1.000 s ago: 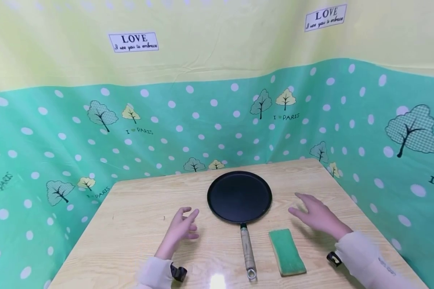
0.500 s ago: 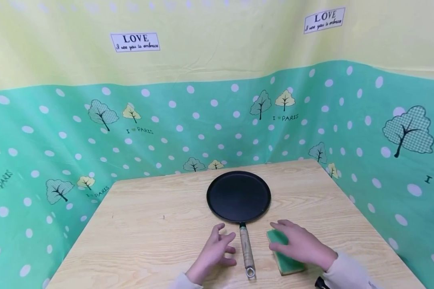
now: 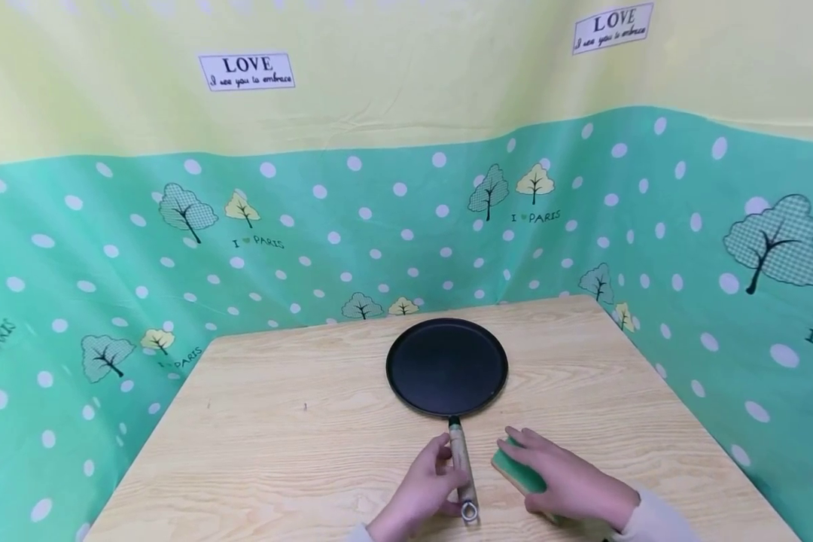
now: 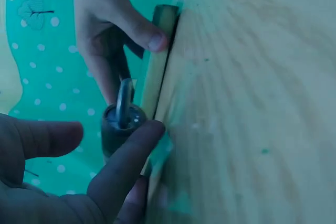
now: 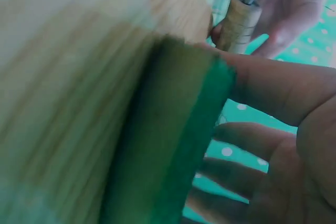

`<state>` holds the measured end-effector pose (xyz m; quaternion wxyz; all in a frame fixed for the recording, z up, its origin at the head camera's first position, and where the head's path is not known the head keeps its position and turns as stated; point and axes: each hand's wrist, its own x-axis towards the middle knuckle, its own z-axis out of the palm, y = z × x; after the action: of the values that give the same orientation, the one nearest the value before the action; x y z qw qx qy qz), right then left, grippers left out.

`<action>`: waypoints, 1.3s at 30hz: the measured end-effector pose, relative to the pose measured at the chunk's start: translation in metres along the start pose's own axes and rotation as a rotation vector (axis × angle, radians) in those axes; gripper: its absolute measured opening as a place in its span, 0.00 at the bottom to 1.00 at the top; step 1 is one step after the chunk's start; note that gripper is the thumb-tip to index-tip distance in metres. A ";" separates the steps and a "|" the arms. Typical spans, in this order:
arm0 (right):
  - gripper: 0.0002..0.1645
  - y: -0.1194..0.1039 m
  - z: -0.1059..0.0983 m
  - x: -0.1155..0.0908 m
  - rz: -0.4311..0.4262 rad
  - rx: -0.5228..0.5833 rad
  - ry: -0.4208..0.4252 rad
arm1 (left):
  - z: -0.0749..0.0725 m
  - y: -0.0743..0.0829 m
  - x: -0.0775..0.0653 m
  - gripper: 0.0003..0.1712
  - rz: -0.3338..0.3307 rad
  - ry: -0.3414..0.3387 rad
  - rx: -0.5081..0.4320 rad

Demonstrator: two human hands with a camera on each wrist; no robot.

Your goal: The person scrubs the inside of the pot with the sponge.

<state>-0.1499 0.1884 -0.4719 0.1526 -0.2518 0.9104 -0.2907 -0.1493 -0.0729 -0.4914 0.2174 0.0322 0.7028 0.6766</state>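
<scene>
A round black pan (image 3: 447, 366) lies flat on the wooden table, its wooden handle (image 3: 459, 452) pointing toward me. My left hand (image 3: 420, 485) is around the handle near its metal hanging ring (image 3: 470, 512). One of its fingers reaches along the table side of the handle. In the left wrist view a gap shows between the handle end (image 4: 123, 124) and the straight upper digit (image 4: 55, 139). To the right, my right hand (image 3: 569, 474) holds a green-topped sponge (image 5: 194, 129) by its edges, thumb on the near side and fingers on the far side. The hand covers much of the sponge.
The pale wooden table (image 3: 278, 429) runs back to a green and yellow curtain (image 3: 332, 241) with trees and dots. The curtain also hangs along the left and right sides.
Both hands have come inward and down. My left hand has moved right to the handle. My right hand has moved left and taken hold of the sponge, which has turned slightly.
</scene>
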 end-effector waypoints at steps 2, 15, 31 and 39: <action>0.45 0.002 -0.002 -0.001 -0.034 -0.007 -0.022 | -0.002 0.001 0.001 0.46 0.005 -0.019 0.029; 0.27 0.021 -0.038 0.050 -0.323 -0.017 0.119 | -0.014 -0.005 0.015 0.50 -0.026 0.003 -0.023; 0.24 0.027 -0.072 0.111 -0.344 -0.225 -0.052 | -0.011 0.000 0.014 0.45 -0.014 -0.023 -0.059; 0.28 0.023 -0.060 0.118 -0.383 -0.087 -0.117 | -0.009 -0.004 0.017 0.34 -0.003 -0.027 -0.045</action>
<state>-0.2816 0.1672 -0.4549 0.1361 -0.4433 0.8471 -0.2597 -0.1672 -0.0755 -0.4995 0.2286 0.0354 0.6845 0.6914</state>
